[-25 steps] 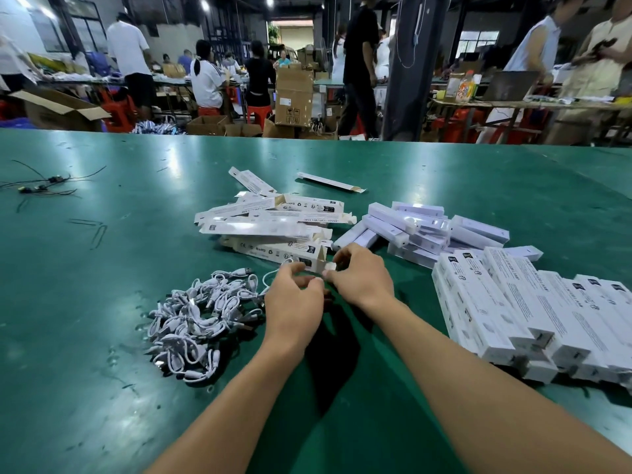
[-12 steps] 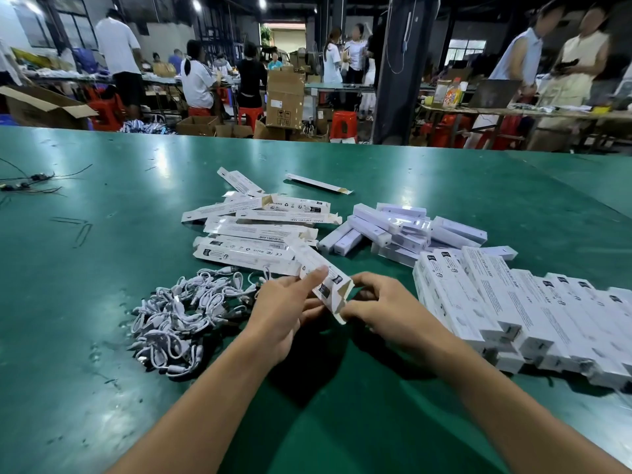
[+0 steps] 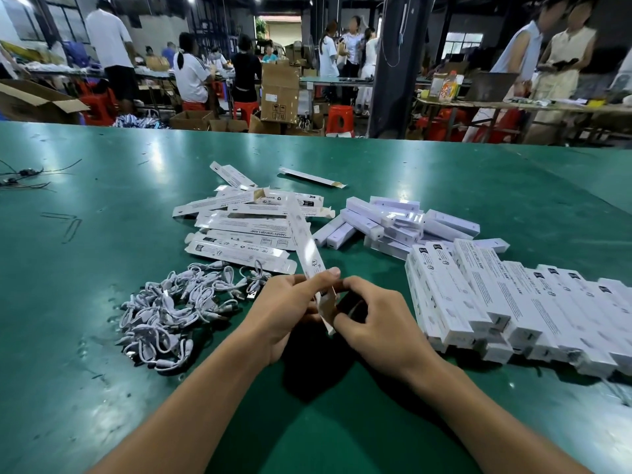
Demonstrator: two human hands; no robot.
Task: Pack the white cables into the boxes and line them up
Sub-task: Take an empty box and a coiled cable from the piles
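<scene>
Near the middle of the green table (image 3: 102, 336), left hand (image 3: 284, 313) pinching a flat white box (image 3: 307, 248), right hand (image 3: 372, 319) gripping its near end, white cables (image 3: 178, 309) heaped left, packed boxes (image 3: 513, 302) lined right.

A single head-worn camera looks forward and down, close over the green table (image 3: 102, 302), workshop beyond.

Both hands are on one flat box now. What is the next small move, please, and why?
Probably spread the near end of the box open. The left hand grips it, it looks flattened, and the right hand pinches its end flap. No cable shows in either hand; the cable pile lies to the left, for afterwards.
</scene>
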